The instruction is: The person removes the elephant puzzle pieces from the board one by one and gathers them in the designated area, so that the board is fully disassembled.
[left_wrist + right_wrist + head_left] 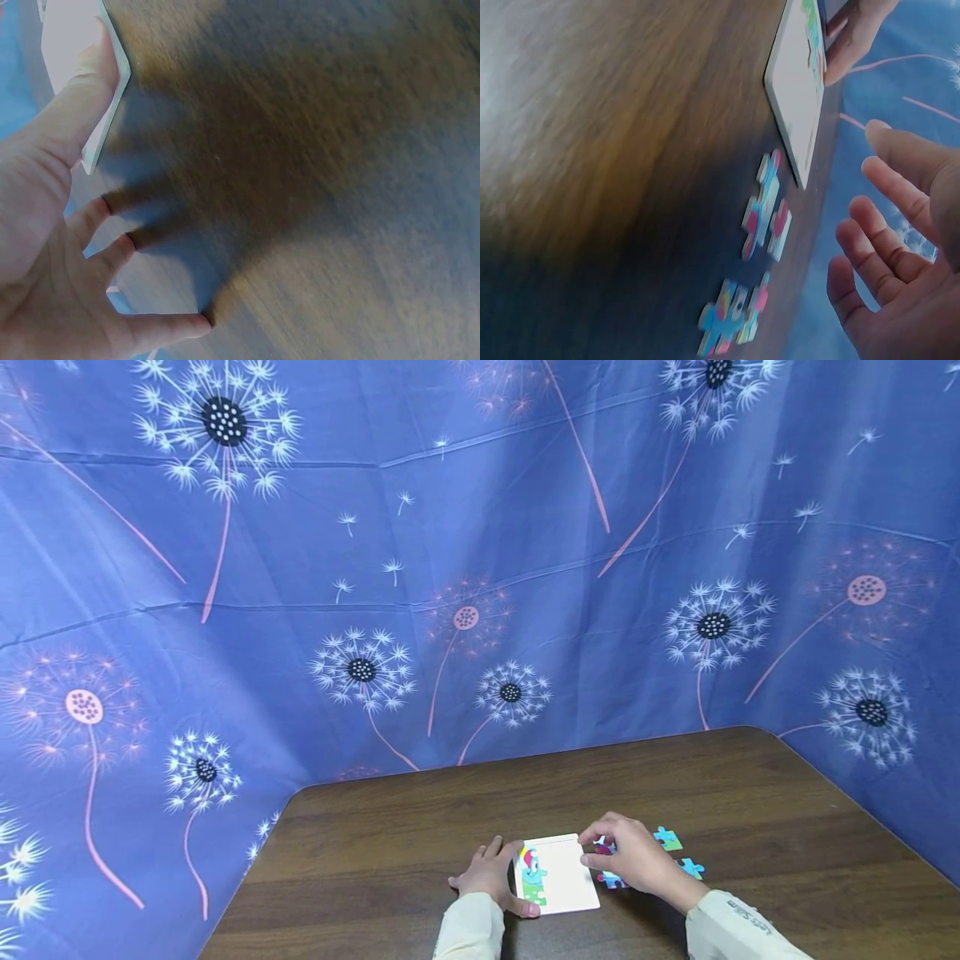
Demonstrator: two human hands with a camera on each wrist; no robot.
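Note:
A white puzzle board (573,881) lies flat on the table, a colourful picture section (533,872) filling its left side. My left hand (483,878) is at the board's left edge with fingers spread; its thumb (94,64) rests on the board's corner area. Over the loose pieces beside the board's right edge hovers my right hand (633,856), its fingers loosely bent. In the right wrist view nothing shows between its fingers. Below that hand lie loose jigsaw pieces, among them a blue and pink piece (759,214) and a piece with an eye (724,319).
The brown wooden table (390,852) ends at a blue curtain (420,560) with dandelion prints. Right of my right hand lie a blue-green jigsaw piece (667,839) and another blue piece (692,868).

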